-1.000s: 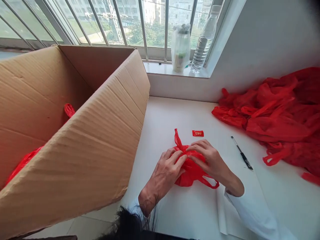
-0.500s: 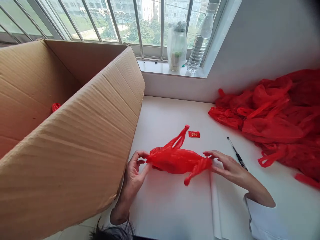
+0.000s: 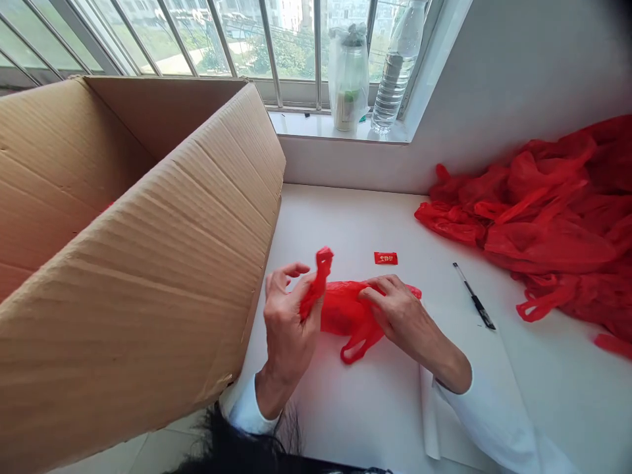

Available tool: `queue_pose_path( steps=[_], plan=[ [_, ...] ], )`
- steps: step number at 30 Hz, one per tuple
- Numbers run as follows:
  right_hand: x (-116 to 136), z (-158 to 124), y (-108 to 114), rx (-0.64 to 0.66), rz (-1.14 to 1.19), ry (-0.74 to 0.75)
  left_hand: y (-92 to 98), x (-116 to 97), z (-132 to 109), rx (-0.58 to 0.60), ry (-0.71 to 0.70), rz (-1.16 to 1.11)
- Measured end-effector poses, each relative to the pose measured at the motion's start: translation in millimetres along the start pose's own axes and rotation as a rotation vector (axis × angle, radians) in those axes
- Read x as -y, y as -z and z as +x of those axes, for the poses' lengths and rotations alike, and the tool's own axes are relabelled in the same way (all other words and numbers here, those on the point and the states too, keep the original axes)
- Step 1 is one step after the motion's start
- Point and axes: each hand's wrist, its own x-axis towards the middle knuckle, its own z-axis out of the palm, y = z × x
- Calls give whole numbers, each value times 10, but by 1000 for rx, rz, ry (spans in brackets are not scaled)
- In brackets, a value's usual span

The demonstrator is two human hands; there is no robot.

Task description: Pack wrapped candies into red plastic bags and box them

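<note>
A thin red plastic bag (image 3: 340, 316) lies crumpled on the white table between my hands. My left hand (image 3: 291, 316) is closed on the bag's left end, and one handle loop sticks up past the thumb. With bent fingers, my right hand (image 3: 395, 306) grips the bag's upper right part. Another handle loop hangs toward me below the bag. A small red packet with pale lettering (image 3: 386, 258) rests just beyond the bag. Off to the right of my right hand lies a black pen (image 3: 474, 297).
On the left stands a large open cardboard box (image 3: 162, 263), its near wall close to my left hand. A heap of red plastic bags (image 3: 553, 217) spreads along the right. On the windowsill are a water bottle (image 3: 395, 79) and a bagged jar (image 3: 348, 85).
Both hands have moved from the bag's two ends to grip it. My left hand has lifted the left handle, my right hand has moved left onto the bag, and the view has shifted slightly.
</note>
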Motion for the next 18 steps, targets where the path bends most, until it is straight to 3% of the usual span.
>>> queue_pose_path(
  steps=[2,4,10,13,15,18],
  plan=[
    [-25,-32,23,-13,-23,-22,180,-59,-101,-91,15,-8],
    [-29,-50,70,-35,-52,-43,341,-146,-196,-88,25,-95],
    [27,-103,181,-175,-355,-47,618,-281,-306,76,386,-705],
    [35,-150,188,-159,-433,-50,695,-181,-298,192,354,-929],
    [24,-186,205,-146,-469,-80,734,-106,-290,250,298,-942],
    [-21,-245,275,-115,-452,-74,776,-57,-281,267,356,-943]
  ],
)
